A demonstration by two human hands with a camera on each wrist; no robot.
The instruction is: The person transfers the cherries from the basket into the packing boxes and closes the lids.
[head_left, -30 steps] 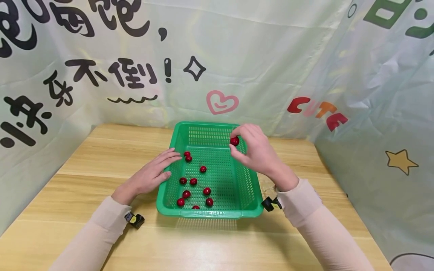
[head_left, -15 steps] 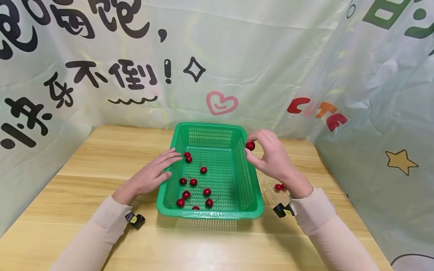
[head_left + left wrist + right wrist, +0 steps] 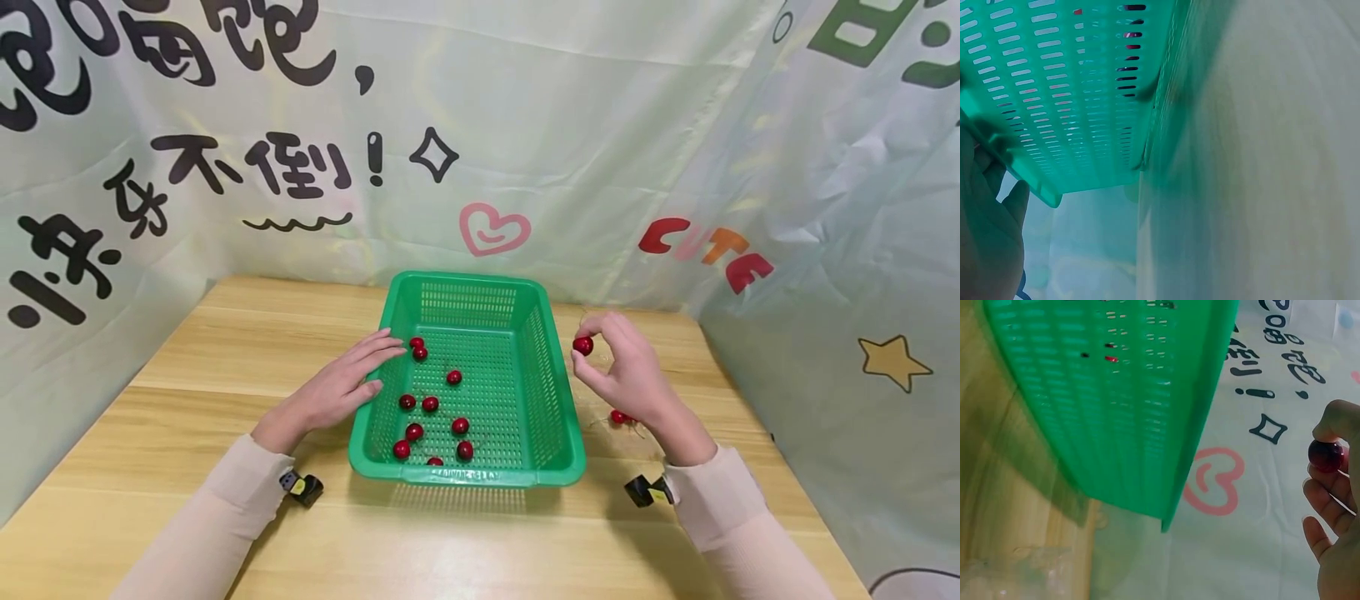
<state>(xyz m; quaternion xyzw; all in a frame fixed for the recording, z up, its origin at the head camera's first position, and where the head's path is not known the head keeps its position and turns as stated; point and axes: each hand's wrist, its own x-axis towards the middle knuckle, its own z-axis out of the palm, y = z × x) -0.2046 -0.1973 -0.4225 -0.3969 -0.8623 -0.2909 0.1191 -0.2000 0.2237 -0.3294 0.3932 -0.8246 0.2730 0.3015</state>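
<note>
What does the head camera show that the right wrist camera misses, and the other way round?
Only the head view shows the left hand resting on the green plastic basket, the loose red cherries inside and the wooden table. Only the right wrist view shows the basket's slotted outer wall from low down. Both show the right hand pinching one red cherry outside the basket, and the pink heart on the backdrop.

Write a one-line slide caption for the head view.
Right hand pinches a red cherry beside the green basket; left hand rests on its left rim.
</note>
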